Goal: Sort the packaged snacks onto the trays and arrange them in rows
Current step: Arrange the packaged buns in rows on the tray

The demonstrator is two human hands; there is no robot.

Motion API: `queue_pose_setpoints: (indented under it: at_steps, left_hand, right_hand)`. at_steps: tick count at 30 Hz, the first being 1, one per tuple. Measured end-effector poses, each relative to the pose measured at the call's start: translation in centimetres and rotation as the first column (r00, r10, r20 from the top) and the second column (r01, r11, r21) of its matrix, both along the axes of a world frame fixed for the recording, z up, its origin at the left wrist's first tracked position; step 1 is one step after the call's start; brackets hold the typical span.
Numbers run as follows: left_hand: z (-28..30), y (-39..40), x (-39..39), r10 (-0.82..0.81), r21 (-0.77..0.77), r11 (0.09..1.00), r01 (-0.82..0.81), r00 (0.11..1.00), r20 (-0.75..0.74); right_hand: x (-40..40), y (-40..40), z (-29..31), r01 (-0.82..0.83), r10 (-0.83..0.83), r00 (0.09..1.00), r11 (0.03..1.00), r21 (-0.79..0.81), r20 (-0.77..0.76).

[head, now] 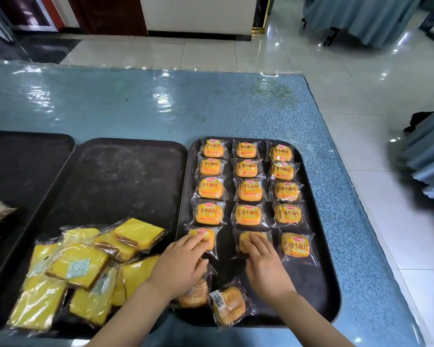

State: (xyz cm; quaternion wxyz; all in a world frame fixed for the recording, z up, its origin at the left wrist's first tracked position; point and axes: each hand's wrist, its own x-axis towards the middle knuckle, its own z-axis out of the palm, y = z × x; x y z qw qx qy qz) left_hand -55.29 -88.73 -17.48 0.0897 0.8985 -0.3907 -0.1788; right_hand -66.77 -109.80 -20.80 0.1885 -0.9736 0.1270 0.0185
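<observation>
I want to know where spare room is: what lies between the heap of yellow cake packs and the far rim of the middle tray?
In the head view, nothing: from the yellow cake packs up to the middle tray's far rim, only its bare dark surface shows.

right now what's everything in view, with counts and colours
small bread packs: fifteen, orange, in rows on right tray
loose bread packs: at least two, browner, right tray's near edge
cake slice packs: a pile, yellow, near end of middle tray
trays: three, black, side by side
table: one, blue, under trays
left hand: fingers flat on near-left pack
right hand: fingers flat on near-middle pack
</observation>
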Motion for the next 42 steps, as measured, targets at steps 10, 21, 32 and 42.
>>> queue_pose_setpoints:
  at_steps: [10, 21, 32, 42]
  left_hand:
    - [1.3, 2.1, -0.9, 0.222, -0.102, 0.968, -0.23, 0.972, -0.082]
    - [3.9, 2.1, -2.5, 0.252, 0.072, 0.967, -0.243, 0.957, -0.148]
    - [5.8, -2.3, -5.1, 0.29, -0.246, 0.908, -0.339, 0.933, -0.216]
    - [3.9, -9.3, -9.8, 0.104, -0.337, 0.851, -0.403, 0.758, -0.644]
  right_hand:
    - [-0.6, 1.5, 0.8, -0.055, 0.044, 0.991, 0.995, 0.086, 0.127]
    - [-1.4, 4.1, 2.3, -0.061, 0.046, 0.998, 0.878, 0.474, 0.043]
    - [-3.7, 2.5, 5.4, 0.116, -0.216, 0.976, 0.504, 0.856, -0.006]
    - [-8.2, -4.1, 4.9, 0.221, -0.383, 0.919, 0.307, 0.926, -0.093]
